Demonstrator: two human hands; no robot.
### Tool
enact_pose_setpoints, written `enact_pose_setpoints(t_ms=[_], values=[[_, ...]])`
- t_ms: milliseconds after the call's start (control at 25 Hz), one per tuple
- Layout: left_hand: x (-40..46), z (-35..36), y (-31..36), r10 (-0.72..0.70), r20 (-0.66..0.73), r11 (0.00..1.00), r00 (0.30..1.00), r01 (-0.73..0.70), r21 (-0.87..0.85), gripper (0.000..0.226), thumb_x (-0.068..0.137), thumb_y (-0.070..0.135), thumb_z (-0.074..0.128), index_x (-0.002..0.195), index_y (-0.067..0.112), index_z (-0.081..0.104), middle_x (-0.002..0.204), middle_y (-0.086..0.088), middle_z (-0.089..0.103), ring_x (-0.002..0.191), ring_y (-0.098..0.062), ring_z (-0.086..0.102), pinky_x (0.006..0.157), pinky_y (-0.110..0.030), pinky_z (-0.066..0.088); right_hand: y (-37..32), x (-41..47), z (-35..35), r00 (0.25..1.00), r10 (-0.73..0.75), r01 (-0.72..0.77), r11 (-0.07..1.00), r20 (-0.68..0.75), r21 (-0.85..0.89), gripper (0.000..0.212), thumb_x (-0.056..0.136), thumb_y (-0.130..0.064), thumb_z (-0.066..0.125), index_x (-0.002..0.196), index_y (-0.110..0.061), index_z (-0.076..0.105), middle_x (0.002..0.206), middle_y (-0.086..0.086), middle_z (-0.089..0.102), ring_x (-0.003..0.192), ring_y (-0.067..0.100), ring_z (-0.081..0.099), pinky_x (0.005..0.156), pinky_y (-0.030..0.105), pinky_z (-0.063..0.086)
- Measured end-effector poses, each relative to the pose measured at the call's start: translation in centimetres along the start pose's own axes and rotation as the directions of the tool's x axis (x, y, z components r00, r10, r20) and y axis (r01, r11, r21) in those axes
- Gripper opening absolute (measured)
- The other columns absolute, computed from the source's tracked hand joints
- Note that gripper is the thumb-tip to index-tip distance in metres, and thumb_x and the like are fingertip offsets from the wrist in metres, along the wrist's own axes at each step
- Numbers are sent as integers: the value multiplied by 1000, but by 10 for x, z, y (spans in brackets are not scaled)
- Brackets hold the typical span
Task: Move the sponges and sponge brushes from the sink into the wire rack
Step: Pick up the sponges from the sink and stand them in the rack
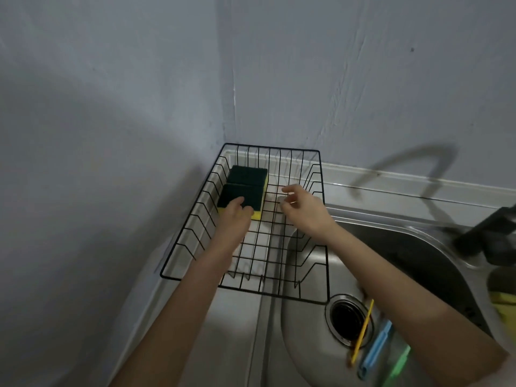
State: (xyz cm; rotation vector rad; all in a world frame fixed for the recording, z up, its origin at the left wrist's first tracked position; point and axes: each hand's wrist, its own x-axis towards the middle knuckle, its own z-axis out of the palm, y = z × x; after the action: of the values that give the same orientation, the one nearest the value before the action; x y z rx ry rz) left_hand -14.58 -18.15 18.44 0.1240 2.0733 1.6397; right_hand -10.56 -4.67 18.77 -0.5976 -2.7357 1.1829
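A black wire rack point(315, 174) sits on the steel drainboard in the corner. Two green-topped yellow sponges lie side by side in its far left part: the far sponge point(247, 174) and the near sponge point(243, 195). My left hand point(236, 216) rests on the near sponge's front edge, fingers curled over it. My right hand point(303, 209) hovers over the rack's middle with fingers apart and nothing in it. In the sink bowl point(312, 356) lie a yellow brush handle point(363, 332), a blue one point(377, 347) and a green one point(399, 364). Another yellow-green sponge point(502, 291) shows blurred at the right edge.
The drain point(346, 319) opens in the sink bowl beside the handles. A black tap point(485, 233) reaches in from the right, blurred. Grey walls meet in a corner right behind the rack.
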Motion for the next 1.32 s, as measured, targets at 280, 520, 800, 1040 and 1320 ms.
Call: enact_pose_setpoints(t_ms=[280,520,800,1040,1320], values=[[-61,30,-7,447,129,617,885,-409,672,40,92,19,43,132,15,42,135,-8,51,116,-21,52,93,-31,42,35,-69,-24,990,-50,39,995,-135,-88,39,89,-14,50,128,-9,47,132,15,51,123,26,48,101,30,37],[-91,95,-11,531,265,518,805,-555,651,40,92,19,44,132,13,42,135,-7,50,122,-20,48,101,-30,38,99,-120,-56,993,59,-77,980,-101,-184,47,87,-22,52,132,-14,42,136,17,44,126,33,42,107,44,36],[-130,193,-34,412,358,537,838,-541,647,36,91,19,46,127,13,48,134,-8,52,123,-22,48,101,-31,36,178,-176,-108,987,159,-163,962,-36,-220,48,88,-26,51,134,-19,39,137,14,42,128,34,39,109,45,33],[-153,279,-56,316,442,543,839,-542,641,38,90,19,48,127,14,49,133,-7,52,119,-26,51,97,-33,40,241,-213,-155,979,177,-189,974,-103,-124,43,88,-26,52,130,-17,45,131,15,48,124,31,45,106,42,38],[-176,372,-61,237,574,568,784,-591,573,37,91,20,46,127,13,48,132,-7,52,121,-22,49,101,-33,40,321,-238,-217,950,290,-303,944,-113,-130,41,88,-22,53,128,-16,47,133,15,50,122,30,49,99,32,38]])
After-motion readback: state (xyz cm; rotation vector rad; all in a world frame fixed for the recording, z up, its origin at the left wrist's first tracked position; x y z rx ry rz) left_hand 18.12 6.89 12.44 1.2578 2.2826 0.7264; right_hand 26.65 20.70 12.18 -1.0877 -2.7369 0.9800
